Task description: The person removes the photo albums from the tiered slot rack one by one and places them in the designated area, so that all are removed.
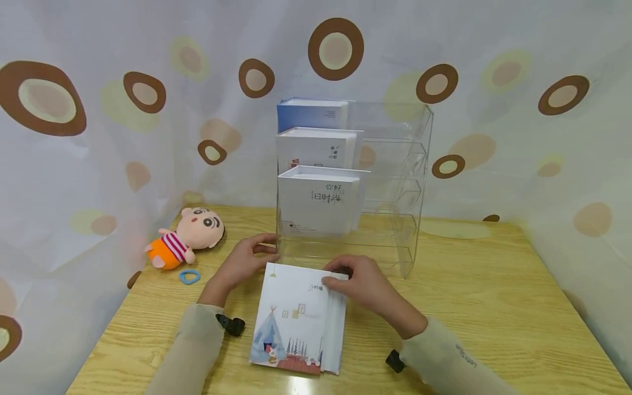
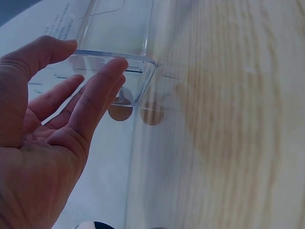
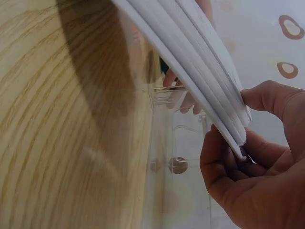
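A white book (image 1: 288, 312) with a blue tent on its cover is tilted in front of a clear acrylic rack (image 1: 417, 219). My right hand (image 1: 367, 285) pinches the book at its upper right corner, thumb on the cover. In the right wrist view, its fingers (image 3: 214, 157) curl behind the book's edge and the pages (image 3: 195, 62) show side-on. My left hand (image 1: 244, 263) is at the rack's lower left front corner, its fingers extended and holding nothing. The left wrist view shows these fingers (image 2: 97, 98) beside the clear rim; contact cannot be told.
Three books stand in the rack's upper tiers: a blue one (image 1: 311, 116) at the back, a white one (image 1: 308, 151), and another white one (image 1: 316, 206) in front. On the left of the wooden table (image 1: 474, 307) lie a plush doll (image 1: 185, 238) and a blue ring (image 1: 190, 276).
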The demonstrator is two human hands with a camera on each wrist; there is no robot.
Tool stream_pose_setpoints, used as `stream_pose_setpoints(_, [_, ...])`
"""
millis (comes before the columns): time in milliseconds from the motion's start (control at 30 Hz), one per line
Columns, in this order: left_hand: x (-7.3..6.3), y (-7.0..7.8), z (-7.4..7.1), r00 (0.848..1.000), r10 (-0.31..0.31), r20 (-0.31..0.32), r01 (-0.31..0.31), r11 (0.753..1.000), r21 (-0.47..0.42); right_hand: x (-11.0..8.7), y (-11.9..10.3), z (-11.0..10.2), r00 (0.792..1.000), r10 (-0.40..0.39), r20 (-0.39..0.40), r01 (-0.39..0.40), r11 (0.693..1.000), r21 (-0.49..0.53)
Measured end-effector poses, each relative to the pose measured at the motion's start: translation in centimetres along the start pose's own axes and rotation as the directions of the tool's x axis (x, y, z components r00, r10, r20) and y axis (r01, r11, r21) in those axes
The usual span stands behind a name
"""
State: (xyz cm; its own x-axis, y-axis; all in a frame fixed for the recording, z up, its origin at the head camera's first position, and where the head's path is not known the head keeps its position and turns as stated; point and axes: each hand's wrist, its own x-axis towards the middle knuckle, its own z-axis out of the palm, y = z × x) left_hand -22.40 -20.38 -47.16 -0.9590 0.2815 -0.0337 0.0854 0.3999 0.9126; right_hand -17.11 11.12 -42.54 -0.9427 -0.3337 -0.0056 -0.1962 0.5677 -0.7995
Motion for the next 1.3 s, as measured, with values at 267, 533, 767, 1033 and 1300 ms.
stream_pose_setpoints(267, [0.0,-0.1,0.0,0.999,-0.004,0.047,0.009,0.993,-0.115,0.6,1.1,1.0,0.992,-0.037,0.122,0.038,0.999,-0.006])
stream_pose_setpoints(533, [0.0,-0.1,0.0,0.999,-0.008,0.044,0.013,0.994,-0.109,1.1,1.5,1.9,0.975,-0.038,0.22,0.039,0.999,-0.002])
stream_pose_setpoints(767, [0.1,0.2,0.1,0.999,-0.027,0.027,0.03,0.995,-0.092,1.5,1.7,2.8,0.97,-0.053,0.238,0.058,0.998,-0.015])
stream_pose_setpoints(1033, [0.0,0.3,0.1,0.999,-0.019,0.033,0.022,0.995,-0.098,1.6,1.7,3.4,0.972,-0.03,0.233,0.039,0.999,-0.033])
stream_pose_setpoints(1300, [-0.2,0.4,0.1,0.999,-0.028,0.03,0.031,0.995,-0.096,1.3,1.7,4.0,0.983,0.009,0.184,0.0,0.999,-0.049])
